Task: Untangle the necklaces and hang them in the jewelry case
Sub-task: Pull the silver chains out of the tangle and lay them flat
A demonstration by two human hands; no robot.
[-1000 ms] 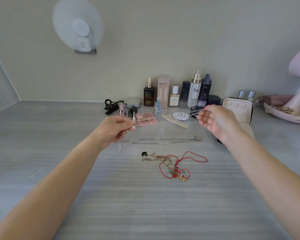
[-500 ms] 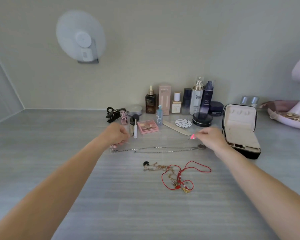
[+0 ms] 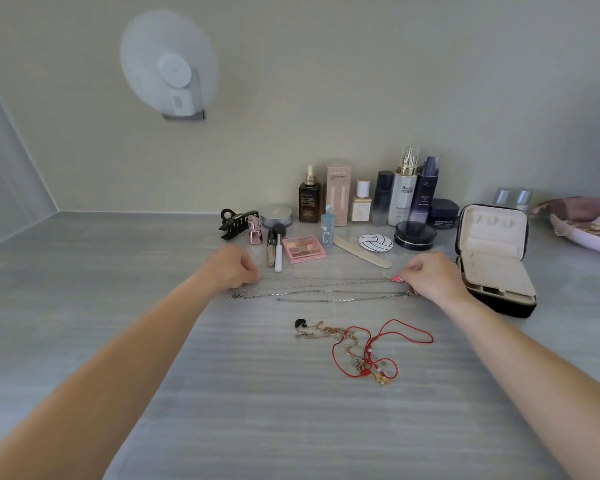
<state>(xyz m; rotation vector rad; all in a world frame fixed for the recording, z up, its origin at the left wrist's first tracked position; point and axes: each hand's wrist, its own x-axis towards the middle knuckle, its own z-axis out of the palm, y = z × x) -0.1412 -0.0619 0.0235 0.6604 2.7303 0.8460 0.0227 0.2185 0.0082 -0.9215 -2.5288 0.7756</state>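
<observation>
— Hands first: where are yours, against a moment ago?

— Both are lower. A second ago I held the silver chain (image 3: 321, 289) up between them; now my left hand (image 3: 234, 268) pinches its left end and my right hand (image 3: 430, 277) pinches its right end, knuckles close to the tabletop (image 3: 153, 341). Both are closed on the chain.

— And the chain itself?

— It is stretched in long, nearly straight strands between my two hands, with its lower strands lying on the tabletop. Half a second ago it showed as a thinner line; now several strands lie apart, one above another.

— The rest of the necklaces?

— The red cord necklace (image 3: 378, 344) and the gold chain (image 3: 329, 334) lie tangled together nearer to me, just where they were, well apart from my hands.

— The jewelry case?

— The jewelry case (image 3: 492, 258) stands open just beside my right hand, lid upright. Whether anything hangs inside it, I cannot tell.
</observation>
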